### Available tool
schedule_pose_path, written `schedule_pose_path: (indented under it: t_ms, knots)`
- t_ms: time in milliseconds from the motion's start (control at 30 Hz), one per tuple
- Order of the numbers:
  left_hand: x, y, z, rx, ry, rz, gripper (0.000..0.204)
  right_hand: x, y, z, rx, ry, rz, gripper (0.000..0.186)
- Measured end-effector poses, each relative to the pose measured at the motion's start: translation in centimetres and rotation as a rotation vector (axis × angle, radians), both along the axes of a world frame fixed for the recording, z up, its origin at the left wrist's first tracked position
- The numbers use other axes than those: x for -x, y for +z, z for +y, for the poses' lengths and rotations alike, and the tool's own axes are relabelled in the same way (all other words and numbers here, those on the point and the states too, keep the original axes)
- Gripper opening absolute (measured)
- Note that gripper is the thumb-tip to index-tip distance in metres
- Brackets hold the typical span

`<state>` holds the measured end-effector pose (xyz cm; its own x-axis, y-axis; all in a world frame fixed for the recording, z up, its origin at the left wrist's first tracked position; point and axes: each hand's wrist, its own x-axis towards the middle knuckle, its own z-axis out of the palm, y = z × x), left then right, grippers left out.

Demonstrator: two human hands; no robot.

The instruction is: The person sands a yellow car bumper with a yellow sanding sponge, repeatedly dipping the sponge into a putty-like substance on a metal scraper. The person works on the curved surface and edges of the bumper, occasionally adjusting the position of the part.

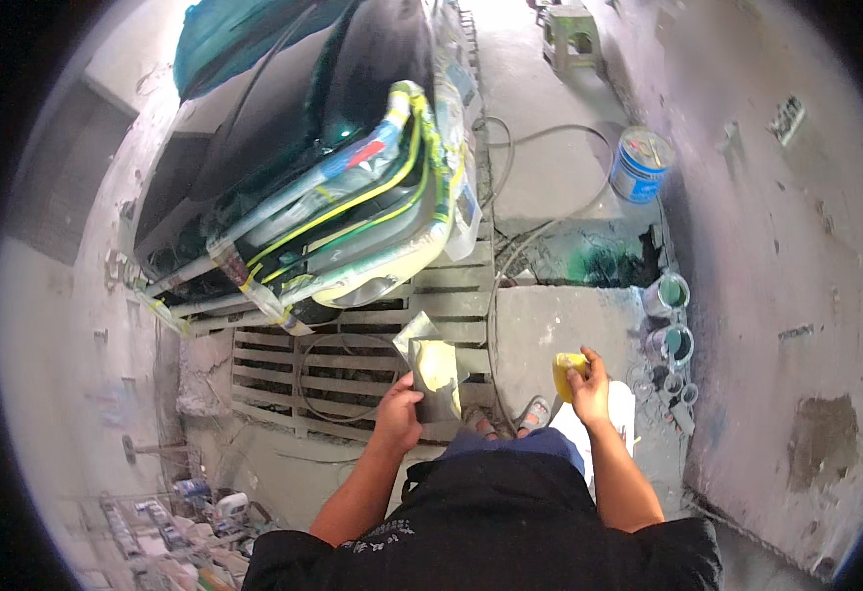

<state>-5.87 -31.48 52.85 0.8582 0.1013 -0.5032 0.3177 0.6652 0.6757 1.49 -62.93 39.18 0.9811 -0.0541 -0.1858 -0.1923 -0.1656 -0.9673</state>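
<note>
My left hand (399, 414) is closed on the edge of a flat grey board (442, 402). Pale yellow putty (436, 364) is spread over part of the board's face. Thinner pale sheets or flaps show at the board's upper edge, and I cannot tell whether they belong to it. On the right, my right hand (589, 387) pinches a small yellow spreader (566, 374), held apart from the board. Both hands are in front of my body, with my sandalled feet (533, 414) below between them. A white sheet-like thing (599, 433) is partly hidden by my right forearm.
A dark vehicle body (284, 128) with masked, taped edges (352, 212) is ahead on the left, beside a slatted floor grate (352, 355). A hose (495, 325) trails across the floor. A blue bucket (640, 167) and several cans (668, 345) line the right wall; a stool (571, 37) stands farther off.
</note>
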Motion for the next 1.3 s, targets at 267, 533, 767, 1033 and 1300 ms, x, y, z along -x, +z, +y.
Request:
schedule_pose_path:
  t_ms: [267,533,767,1033,1300]
  knots:
    - [-2.0,0.7,-3.3,0.083,-0.036,-0.054,0.055,-0.8,8.0,2.2,-0.476,0.041,-0.013,0.051]
    - [-3.6,4.9,-7.7,0.121,-0.001,-0.162,0.053,-0.7,15.9,5.0,-0.758,0.114,-0.14,0.051]
    - [-3.6,6.2,-7.4,0.132,0.062,-0.393,0.048,1.3,17.2,7.7,-0.67,0.155,-0.25,0.05]
    - [-4.4,6.9,-4.7,0.052,0.175,-0.459,0.048,3.1,17.1,9.4,-0.591,0.232,-0.122,0.052]
    - [-3.2,7.0,-4.9,0.05,0.244,-0.39,0.047,2.3,19.1,11.9,-0.65,0.066,-0.3,0.052]
